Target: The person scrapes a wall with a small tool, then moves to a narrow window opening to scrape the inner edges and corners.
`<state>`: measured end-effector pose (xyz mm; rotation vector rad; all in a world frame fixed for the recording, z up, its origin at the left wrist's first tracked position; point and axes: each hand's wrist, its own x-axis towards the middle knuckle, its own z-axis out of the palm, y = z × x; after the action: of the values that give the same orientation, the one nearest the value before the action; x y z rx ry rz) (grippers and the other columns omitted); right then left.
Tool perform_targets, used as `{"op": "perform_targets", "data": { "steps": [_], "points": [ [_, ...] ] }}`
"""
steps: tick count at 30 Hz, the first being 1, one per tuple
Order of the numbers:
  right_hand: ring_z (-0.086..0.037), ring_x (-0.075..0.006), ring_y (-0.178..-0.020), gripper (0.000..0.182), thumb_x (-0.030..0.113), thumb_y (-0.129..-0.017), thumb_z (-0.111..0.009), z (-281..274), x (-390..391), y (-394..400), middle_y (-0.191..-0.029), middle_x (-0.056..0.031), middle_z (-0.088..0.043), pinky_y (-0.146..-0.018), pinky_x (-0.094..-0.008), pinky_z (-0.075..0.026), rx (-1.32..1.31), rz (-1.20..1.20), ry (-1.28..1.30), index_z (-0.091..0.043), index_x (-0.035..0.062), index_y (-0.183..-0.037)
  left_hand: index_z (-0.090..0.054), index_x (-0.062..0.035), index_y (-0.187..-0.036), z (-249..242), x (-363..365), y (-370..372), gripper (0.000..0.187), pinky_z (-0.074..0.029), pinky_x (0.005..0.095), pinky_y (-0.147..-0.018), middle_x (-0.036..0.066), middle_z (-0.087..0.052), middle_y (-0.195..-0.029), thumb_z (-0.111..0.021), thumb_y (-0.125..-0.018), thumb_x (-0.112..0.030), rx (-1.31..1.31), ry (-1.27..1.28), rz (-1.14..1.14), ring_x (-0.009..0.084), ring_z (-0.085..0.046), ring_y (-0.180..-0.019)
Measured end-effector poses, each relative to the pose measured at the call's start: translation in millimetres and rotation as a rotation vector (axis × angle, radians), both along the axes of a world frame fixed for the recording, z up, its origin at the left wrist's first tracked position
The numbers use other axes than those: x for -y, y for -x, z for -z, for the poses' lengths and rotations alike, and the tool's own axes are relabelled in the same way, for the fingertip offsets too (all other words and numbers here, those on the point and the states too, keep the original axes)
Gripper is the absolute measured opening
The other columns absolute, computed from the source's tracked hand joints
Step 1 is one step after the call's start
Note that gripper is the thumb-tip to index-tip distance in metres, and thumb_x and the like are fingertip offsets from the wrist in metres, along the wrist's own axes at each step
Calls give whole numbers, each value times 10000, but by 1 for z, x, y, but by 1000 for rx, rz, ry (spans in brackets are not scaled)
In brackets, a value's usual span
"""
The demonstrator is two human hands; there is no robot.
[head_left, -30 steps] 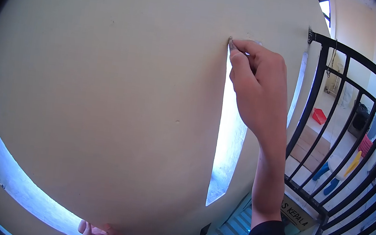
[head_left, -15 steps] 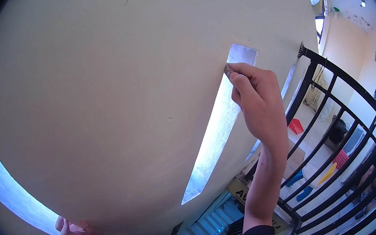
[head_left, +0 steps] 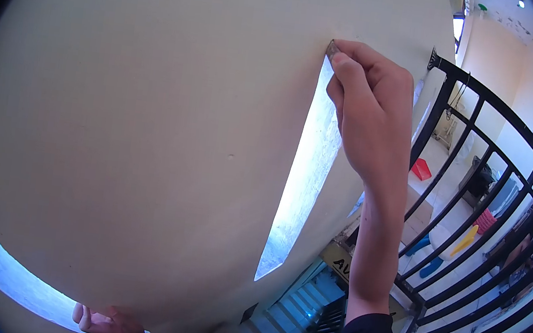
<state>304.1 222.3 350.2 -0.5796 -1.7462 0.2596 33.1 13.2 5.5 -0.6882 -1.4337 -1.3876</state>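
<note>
My right hand [head_left: 377, 107] is raised against the cream wall [head_left: 152, 119], at the top of a tall narrow slot [head_left: 302, 171] that lets light through. Thumb and forefinger pinch a small grey-brown piece [head_left: 334, 51], whose kind I cannot make out. Its tip meets the wall at the slot's upper left corner. Low in the view, my left hand [head_left: 107, 322] rests by the edge of a second bright slot [head_left: 20, 276]. Its fingers are loosely bent and partly apart, with nothing visible in them.
A black metal railing [head_left: 478, 126] curves along the right side. Below my right arm, a staircase [head_left: 302, 311] leads down past a lettered sign board [head_left: 339, 260]. Beyond the railing lie a red dustpan-like object [head_left: 421, 169] and a white stool-like seat with blue legs [head_left: 447, 242].
My right hand has moved up along the slot to its top corner, still pinching the small piece. The view has shifted slightly, and my left hand stays near the lower slot.
</note>
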Motion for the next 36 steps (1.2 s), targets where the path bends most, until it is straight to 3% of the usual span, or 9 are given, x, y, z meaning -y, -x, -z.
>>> {"op": "perform_targets", "data": {
  "steps": [6,10,13,18,22,25,28,31,36],
  "points": [
    [-569,-267,-522,283,125,-944,-480,13,1,8,-605,-214,-550,-556,-403,-424,43,111,-162,-620,-117,-989,-296,-39,-1277,39,3,17,459,-484,440,-892,141,-462,-1185,-544,-967,-269,-35,167,-322,252,-487,-1116],
    [-608,-377,-576,291,127,-958,-495,42,7,-12,-640,-262,-570,-595,-470,-457,387,133,-88,-592,-106,-1103,230,-94,-1539,82,23,29,1022,-530,459,-858,192,-343,-1380,-568,-901,-63,101,77,89,231,-471,-1102],
    [-634,-413,-637,306,127,-969,-496,105,-3,-23,-676,-277,-587,-635,-502,-477,547,-29,100,-572,-99,-1160,-401,-51,-1222,6,8,13,408,-486,418,-888,131,-495,-1175,-538,-1005,-369,-135,84,-156,251,-503,-1130],
    [-670,-352,-647,282,98,-966,-529,219,7,-32,-740,-266,-617,-607,-379,-492,316,-189,381,-620,-57,-1183,-402,-65,-1229,-4,4,-1,456,-479,427,-920,138,-483,-1205,-625,-956,-354,7,162,-163,275,-502,-1109],
    [-631,-143,-625,353,128,-969,-537,325,23,-14,-675,-144,-630,-605,-317,-488,32,-81,487,-603,-48,-1267,-409,-72,-1218,0,-1,5,431,-467,457,-937,143,-461,-1196,-632,-951,-325,-24,-22,-39,260,-491,-1105],
    [-690,-375,-1017,359,158,-972,-523,318,30,-9,-1067,-277,-682,-875,-400,-525,-48,-110,679,-600,-44,-1257,-414,-69,-1199,-3,0,3,407,-462,463,-936,143,-446,-1195,-626,-956,-316,0,2,-27,257,-486,-1103],
    [-720,-298,-907,366,163,-976,-521,291,30,-3,-1001,-255,-703,-825,-372,-528,-88,-71,584,-597,-58,-1259,-416,-67,-1183,2,-3,7,375,-464,457,-921,136,-434,-1179,-605,-969,-309,47,-58,52,246,-482,-1076],
    [-461,-56,-585,371,149,-999,-488,251,23,3,-640,13,-504,-548,-249,-381,-237,-178,490,-593,-79,-1274,-378,-84,-1175,1,-4,3,349,-439,448,-911,126,-416,-1151,-569,-987,-307,93,-56,113,237,-438,-1111],
    [-407,-32,-582,373,152,-1022,-462,134,12,10,-658,36,-464,-544,-222,-333,-382,-420,441,-562,-88,-1291,-410,-63,-1177,-3,-3,-2,392,-458,439,-876,127,-415,-1164,-610,-968,-327,90,-80,117,227,-477,-1037]
  ]
}}
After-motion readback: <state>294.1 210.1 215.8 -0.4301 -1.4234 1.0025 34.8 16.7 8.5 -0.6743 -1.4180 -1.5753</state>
